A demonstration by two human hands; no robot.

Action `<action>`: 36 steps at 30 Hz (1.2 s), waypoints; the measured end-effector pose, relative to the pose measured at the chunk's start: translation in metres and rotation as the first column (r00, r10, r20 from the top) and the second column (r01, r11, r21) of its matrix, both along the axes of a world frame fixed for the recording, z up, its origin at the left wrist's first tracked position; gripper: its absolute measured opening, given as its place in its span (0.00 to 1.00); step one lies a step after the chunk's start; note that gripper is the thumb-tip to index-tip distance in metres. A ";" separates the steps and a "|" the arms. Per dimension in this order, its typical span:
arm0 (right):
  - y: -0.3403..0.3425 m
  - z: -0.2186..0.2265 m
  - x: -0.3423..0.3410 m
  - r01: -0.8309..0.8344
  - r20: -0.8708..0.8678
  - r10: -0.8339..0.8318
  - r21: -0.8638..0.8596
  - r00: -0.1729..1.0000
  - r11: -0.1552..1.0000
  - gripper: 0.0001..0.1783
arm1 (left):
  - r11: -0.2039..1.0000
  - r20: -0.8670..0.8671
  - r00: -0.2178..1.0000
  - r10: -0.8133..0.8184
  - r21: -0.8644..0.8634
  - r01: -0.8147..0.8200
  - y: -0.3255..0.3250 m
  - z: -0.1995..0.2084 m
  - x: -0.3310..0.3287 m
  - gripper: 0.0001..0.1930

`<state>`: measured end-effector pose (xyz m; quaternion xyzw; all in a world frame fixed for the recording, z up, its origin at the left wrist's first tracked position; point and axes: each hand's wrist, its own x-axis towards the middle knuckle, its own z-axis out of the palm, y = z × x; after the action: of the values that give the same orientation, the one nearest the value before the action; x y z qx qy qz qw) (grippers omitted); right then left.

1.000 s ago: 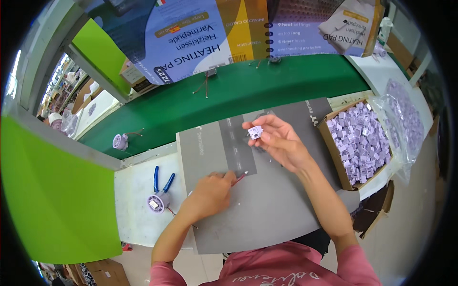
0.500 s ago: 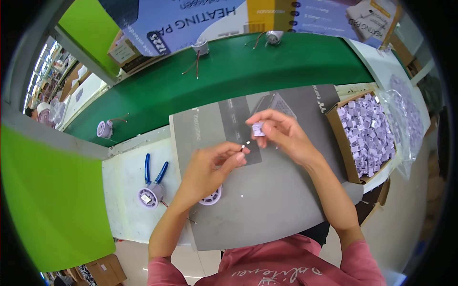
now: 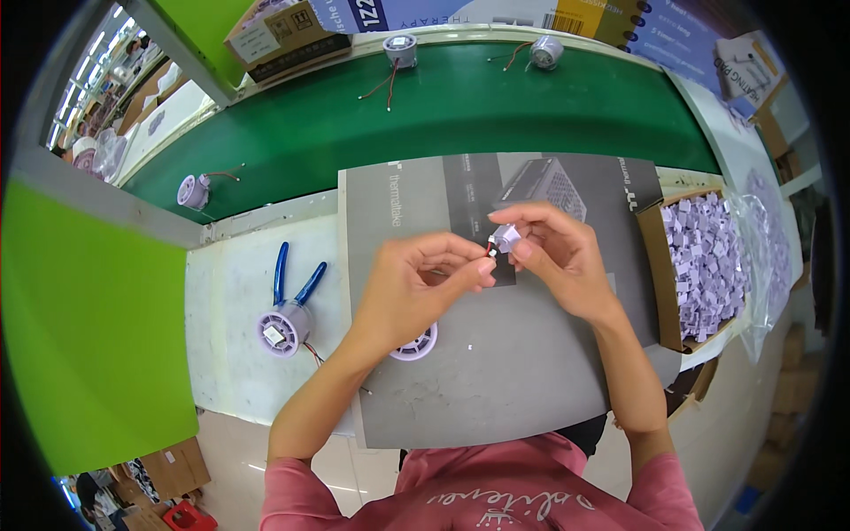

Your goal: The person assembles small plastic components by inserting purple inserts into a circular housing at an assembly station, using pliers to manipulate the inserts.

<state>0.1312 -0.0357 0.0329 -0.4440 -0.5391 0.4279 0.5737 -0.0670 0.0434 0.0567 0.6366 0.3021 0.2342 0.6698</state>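
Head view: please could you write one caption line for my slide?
Left hand holding wires, right hand a lilac block, over a grey board beside a box of blocks.

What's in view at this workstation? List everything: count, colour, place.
Small housing: one, purple, right hand
Wires: at least two, red and black, left hand
Round units: five, purple or whitish; three on belt, one on bench, one on board
Handles: two, blue, beyond bench unit
Parts carton: one, brown, right, purple pieces inside
Bag: one, clear, right
Belt: one, green, beyond board
Board: one, grey, below hands
Bench: one, white, beside board
Panels: two, lime, left
Packaging: several, blue, yellow, brown; top, floor
Shirt: one, pink, bottom
Hands: two, bare, over board
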 end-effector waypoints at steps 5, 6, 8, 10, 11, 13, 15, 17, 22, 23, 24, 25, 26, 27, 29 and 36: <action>-0.002 -0.001 -0.001 0.017 -0.037 -0.018 -0.032 0.999 0.999 0.15 | 0.999 -0.029 0.999 -0.019 0.045 0.021 -0.003 0.002 0.001 0.08; -0.002 0.000 -0.003 0.015 -0.036 -0.016 -0.033 0.999 0.999 0.15 | 0.999 -0.032 0.999 -0.022 0.046 0.023 -0.003 0.002 0.001 0.08; -0.003 0.002 -0.005 0.011 -0.024 -0.012 -0.037 1.000 0.999 0.15 | 0.998 -0.032 0.999 -0.041 0.053 0.042 -0.002 0.004 -0.001 0.07; -0.002 0.003 -0.004 0.004 -0.012 -0.004 -0.022 1.000 1.000 0.16 | 0.996 -0.032 0.998 -0.062 0.059 0.064 -0.002 0.005 -0.002 0.07; -0.002 0.004 -0.004 -0.003 0.000 0.003 -0.005 1.000 1.000 0.16 | 0.997 -0.015 0.998 -0.063 0.051 0.064 -0.002 0.005 -0.002 0.07; -0.002 0.005 0.001 -0.024 0.089 0.021 0.030 0.996 0.999 0.16 | 0.997 0.002 0.998 -0.063 0.041 0.063 -0.002 0.006 -0.002 0.07; -0.003 0.007 0.003 -0.047 0.177 0.036 0.063 0.984 0.997 0.16 | 0.996 0.002 0.996 -0.092 -0.004 0.092 0.000 0.007 -0.003 0.07; -0.004 0.010 0.004 -0.074 0.233 0.058 0.057 0.971 0.996 0.16 | 0.995 -0.012 0.996 -0.093 -0.046 0.092 0.000 0.006 -0.005 0.07; -0.004 0.016 0.005 -0.069 0.333 0.041 0.071 0.942 0.995 0.15 | 0.985 -0.019 0.997 -0.080 -0.153 0.077 0.000 0.010 -0.005 0.09; -0.004 0.016 0.005 -0.067 0.370 0.035 0.074 0.928 0.995 0.16 | 0.985 -0.004 0.997 -0.076 -0.154 0.075 0.000 0.008 -0.005 0.11; -0.005 0.016 0.003 -0.067 0.369 0.036 0.072 0.929 0.995 0.16 | 0.985 0.011 0.997 -0.074 -0.154 0.075 0.001 0.007 -0.005 0.14; -0.005 0.016 0.001 -0.042 0.401 -0.012 0.125 0.916 0.991 0.16 | 0.985 0.010 0.997 -0.075 -0.156 0.076 0.001 0.006 -0.004 0.14; -0.005 0.016 -0.001 -0.019 0.430 -0.061 0.178 0.901 0.984 0.17 | 0.983 0.060 0.995 -0.074 -0.162 0.083 0.001 0.004 -0.002 0.17; -0.004 0.015 -0.002 -0.018 0.428 -0.060 0.176 0.902 0.984 0.17 | 0.982 0.108 0.992 -0.071 -0.169 0.089 0.001 0.003 -0.002 0.20; -0.004 0.014 -0.003 -0.030 0.417 -0.048 0.177 0.908 0.984 0.19 | 0.996 0.087 0.993 -0.082 -0.033 0.085 0.001 -0.001 -0.004 0.21; -0.008 0.015 0.005 -0.043 0.424 0.026 0.030 0.905 0.999 0.20 | 0.958 -0.328 0.935 -0.135 0.199 0.208 0.008 0.009 -0.012 0.27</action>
<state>0.1358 -0.0436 0.0480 -0.5054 -0.6669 0.3208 0.4439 -0.0787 0.0514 0.0659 0.7629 0.3174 0.1050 0.5534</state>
